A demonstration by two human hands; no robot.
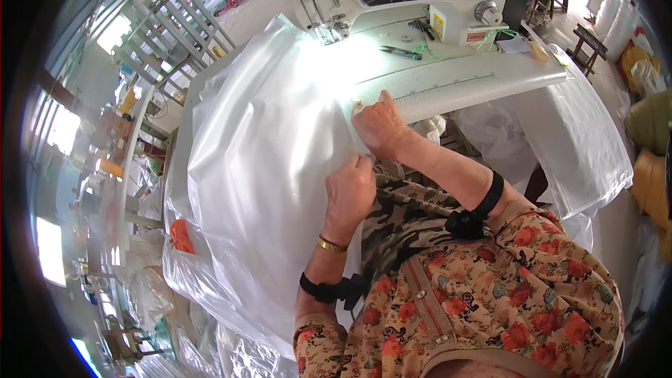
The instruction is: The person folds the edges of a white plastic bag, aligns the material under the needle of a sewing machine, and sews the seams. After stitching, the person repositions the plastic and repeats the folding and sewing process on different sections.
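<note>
**Both hands on the edge of a white plastic sheet at the sewing table**

A big sheet of translucent white plastic fabric [266, 161] takes up most of the scene. It is spread over the white sewing table [483, 80], runs up under the head of the machine, and spills off the near side of the table in glossy folds towards the floor. More of the same pale material hangs over the table's right end.

Behind it stands the industrial sewing machine [420, 0], white, with a small lit display panel on its front. Its needle end sits at the left, right at the top edge of the sheet.

The person sits close, in a floral top with a camouflage-patterned garment across the lap. Both forearms wear a black strap.

The right hand [379, 124] lies knuckles-up on the sheet's right edge, just at the front rim of the table, fingers curled down over the fabric and pressing it; whether they pinch the edge I cannot tell. The left hand [350, 192], with a gold bangle [331, 244] at the wrist, sits nearer the body on the same edge, fingers folded around the fabric and gripping it. The two hands are near each other but not touching.

On the machine bed lies a small pair of thread snips [401, 52].
</note>
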